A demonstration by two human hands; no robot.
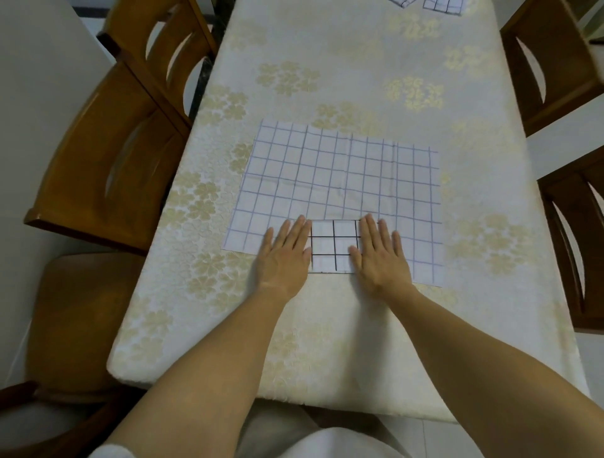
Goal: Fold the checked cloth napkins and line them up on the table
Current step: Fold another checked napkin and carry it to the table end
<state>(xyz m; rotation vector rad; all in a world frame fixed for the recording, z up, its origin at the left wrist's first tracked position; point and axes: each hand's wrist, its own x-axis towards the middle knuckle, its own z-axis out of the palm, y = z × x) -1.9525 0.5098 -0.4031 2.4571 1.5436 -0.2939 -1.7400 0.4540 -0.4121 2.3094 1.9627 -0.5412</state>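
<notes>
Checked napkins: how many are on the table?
4. A large spread napkin lies mid-table; a small folded napkin lies on its near edge, between the left hand and right hand; a far-left napkin and far-right napkin are cut off at the top. More may be hidden.

Both hands lay flat on a small folded napkin [334, 245] at table's [327, 343] near edge: left hand [283, 258], right hand [379, 255]. It sat on a larger spread checked napkin [336, 176]. Wooden chairs [108, 157] flanked both sides.

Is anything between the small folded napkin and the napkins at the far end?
Only the unfolded napkin, spread flat beneath the small folded napkin and beyond; nothing else visible before the far napkins.
</notes>
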